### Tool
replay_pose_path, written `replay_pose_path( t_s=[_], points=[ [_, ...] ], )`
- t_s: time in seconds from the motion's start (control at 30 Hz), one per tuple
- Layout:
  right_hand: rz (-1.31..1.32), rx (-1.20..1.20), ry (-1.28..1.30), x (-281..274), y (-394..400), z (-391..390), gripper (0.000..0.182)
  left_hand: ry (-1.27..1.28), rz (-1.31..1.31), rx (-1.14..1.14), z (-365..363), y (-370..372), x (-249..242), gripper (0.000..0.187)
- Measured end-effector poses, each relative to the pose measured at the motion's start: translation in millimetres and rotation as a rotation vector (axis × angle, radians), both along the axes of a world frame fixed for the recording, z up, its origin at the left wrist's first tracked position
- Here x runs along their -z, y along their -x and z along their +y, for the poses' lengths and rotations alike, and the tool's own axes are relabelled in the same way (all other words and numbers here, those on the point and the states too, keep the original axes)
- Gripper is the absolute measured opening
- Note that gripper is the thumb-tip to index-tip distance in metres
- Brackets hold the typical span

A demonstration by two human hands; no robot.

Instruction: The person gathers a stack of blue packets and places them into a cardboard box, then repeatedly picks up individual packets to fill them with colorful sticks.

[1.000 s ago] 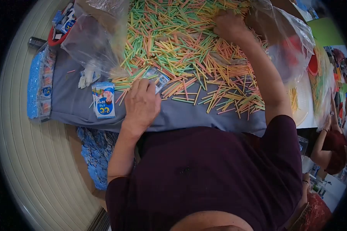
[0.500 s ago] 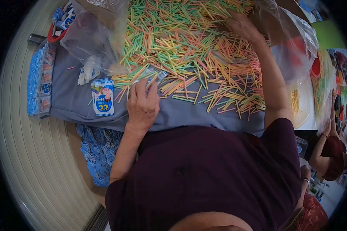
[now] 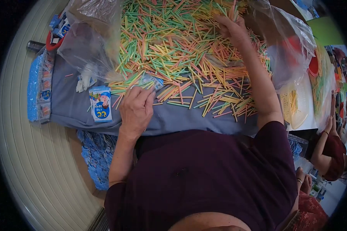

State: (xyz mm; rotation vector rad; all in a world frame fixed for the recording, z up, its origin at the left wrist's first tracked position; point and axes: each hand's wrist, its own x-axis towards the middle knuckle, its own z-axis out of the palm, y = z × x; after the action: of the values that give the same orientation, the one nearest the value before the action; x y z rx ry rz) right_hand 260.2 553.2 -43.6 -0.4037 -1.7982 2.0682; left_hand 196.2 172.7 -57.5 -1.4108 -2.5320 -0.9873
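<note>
The left hand [image 3: 137, 111] lies at the near edge of a heap of thin pastel sticks in green, yellow, pink and orange [image 3: 162, 46], its fingers bent and drawn together. Its fingertips touch the lower end of a small clear plastic packet with a blue-striped edge [image 3: 158, 81], which lies against the heap; the palm side is hidden, so whether they pinch it or only rest on it cannot be told. The right hand [image 3: 234, 30] reaches to the far right part of the heap and grasps a small bunch of pink and green sticks [image 3: 233, 10], their ends standing up past the thumb and fingers.

The heap spreads over a worktop covered in grey cloth [image 3: 173, 121], between a crumpled clear plastic bag [image 3: 88, 48] on the left and sheer plastic sheeting [image 3: 283, 63] on the right. Left of the left hand lies a flat white-and-blue printed packet [image 3: 100, 104], with a crumpled white piece [image 3: 85, 81] just beyond it. A blue translucent bundle of packets [image 3: 36, 86] sits at the left edge. A cream plastic basket [image 3: 301, 109] stands right of the right forearm.
</note>
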Motion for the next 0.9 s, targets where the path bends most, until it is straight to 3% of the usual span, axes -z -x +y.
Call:
replay_pose_path(
  t_s=[0.03,0.13,0.17,0.23,0.27,0.33,0.37,0.43,0.57,0.63,0.7,0.87,0.9],
  points=[
    [-0.040,0.166,-0.089,-6,1,-10,0.022,-0.001,0.002,0.002,0,1,-1,0.012],
    [0.101,0.221,0.014,13,11,5,0.025,0.022,-0.004,-0.012,-1,2,-5,0.014],
    [0.101,0.224,0.015,20,14,9,0.025,0.057,0.135,-0.032,0,1,-8,0.013],
    [0.440,0.110,-0.141,30,19,15,0.023,0.092,0.272,-0.053,-1,1,-6,0.012],
    [0.438,0.110,-0.141,33,19,20,0.023,0.100,0.301,-0.029,-4,1,0,0.014],
    [0.361,0.218,-0.508,39,15,27,0.020,0.110,0.324,-0.006,-8,0,9,0.016],
    [0.356,0.220,-0.506,46,13,25,0.020,0.108,0.339,-0.001,-9,-1,13,0.020],
    [0.040,0.166,-0.519,52,10,20,0.019,0.102,0.356,0.012,-6,-1,11,0.023],
    [0.124,0.103,-0.452,46,8,14,0.018,0.155,0.363,-0.060,-5,-1,10,0.030],
    [0.114,0.118,-0.611,49,8,14,0.021,0.175,0.359,-0.075,-5,2,12,0.031],
    [0.093,0.104,-0.595,46,7,9,0.022,0.096,0.405,-0.034,-6,7,12,0.021],
    [0.040,0.086,-0.514,42,5,13,0.023,0.096,0.369,-0.056,-14,2,15,0.029],
    [0.038,-0.002,-0.617,43,6,19,0.021,0.083,0.373,-0.059,-14,0,15,0.029]
  ],
)
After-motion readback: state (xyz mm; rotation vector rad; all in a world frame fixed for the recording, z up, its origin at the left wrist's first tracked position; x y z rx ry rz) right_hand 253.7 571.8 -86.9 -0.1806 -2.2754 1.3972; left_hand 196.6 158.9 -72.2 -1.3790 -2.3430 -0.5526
